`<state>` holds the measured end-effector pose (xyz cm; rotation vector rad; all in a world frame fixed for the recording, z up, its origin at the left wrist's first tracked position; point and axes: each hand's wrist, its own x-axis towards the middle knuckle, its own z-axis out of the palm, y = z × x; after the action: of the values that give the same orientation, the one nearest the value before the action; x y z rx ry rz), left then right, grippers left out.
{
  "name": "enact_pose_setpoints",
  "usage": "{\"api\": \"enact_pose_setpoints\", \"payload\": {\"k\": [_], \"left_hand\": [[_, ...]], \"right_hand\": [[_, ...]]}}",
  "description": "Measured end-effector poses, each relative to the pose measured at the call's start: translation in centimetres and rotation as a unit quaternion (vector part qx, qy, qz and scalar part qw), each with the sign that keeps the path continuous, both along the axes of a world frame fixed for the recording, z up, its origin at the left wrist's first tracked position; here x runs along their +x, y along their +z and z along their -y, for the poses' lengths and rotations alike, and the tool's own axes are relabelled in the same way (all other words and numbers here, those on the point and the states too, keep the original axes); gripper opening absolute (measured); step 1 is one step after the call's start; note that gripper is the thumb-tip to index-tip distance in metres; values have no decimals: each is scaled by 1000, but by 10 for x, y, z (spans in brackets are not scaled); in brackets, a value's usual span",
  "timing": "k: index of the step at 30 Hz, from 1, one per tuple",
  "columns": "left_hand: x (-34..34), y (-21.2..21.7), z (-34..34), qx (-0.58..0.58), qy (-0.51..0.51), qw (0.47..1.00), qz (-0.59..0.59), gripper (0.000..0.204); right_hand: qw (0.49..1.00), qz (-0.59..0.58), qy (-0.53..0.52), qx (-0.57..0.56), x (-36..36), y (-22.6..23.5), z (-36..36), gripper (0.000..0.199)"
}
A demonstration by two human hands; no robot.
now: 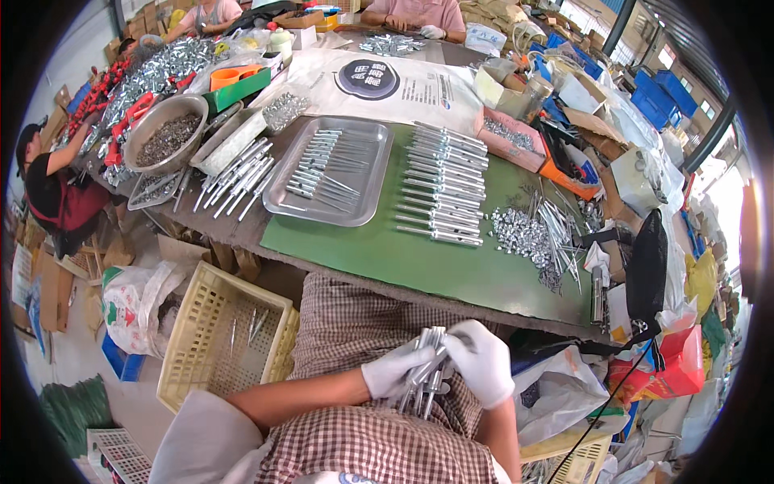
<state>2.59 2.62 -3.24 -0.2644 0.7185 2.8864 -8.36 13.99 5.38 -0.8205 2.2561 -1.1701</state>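
Over my lap, both hands in white gloves hold a bundle of silvery metal tubes point(425, 373), some with thin rods sticking out. My left hand point(390, 371) closes around the bundle from the left. My right hand point(484, 365) is bent over its upper right side, fingers curled against it. On the green mat point(355, 252) ahead lies a row of similar metal tubes with rods point(442, 185). Left of that row, a steel tray point(329, 214) carries more tubes and thin rods. Small metal pieces point(520, 234) are heaped right of the row beside loose thin rods point(560, 230).
A yellow plastic crate point(181, 367) with a few rods stands at my left. A bowl of small parts point(129, 145) and a stack of tubes point(242, 177) sit left of the tray. Boxes and bags crowd the right side. Other people work across the table and at far left.
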Motion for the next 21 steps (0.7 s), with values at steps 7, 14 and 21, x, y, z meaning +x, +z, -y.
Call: {"api": "enact_pose_setpoints", "payload": {"k": [7,14,21], "left_hand": [[1,41,30,-81,98,991,-41,54],[-35,137,72,-610,365,696,-105,68],[-63,75,100,-655,333,674,-74,47]], "right_hand": [[953,-268,132,-45,-5,33,57,24],[871,-225,295,-322,-35,99,93,93],[855,-241,257,-381,-55,45,132,45]]}}
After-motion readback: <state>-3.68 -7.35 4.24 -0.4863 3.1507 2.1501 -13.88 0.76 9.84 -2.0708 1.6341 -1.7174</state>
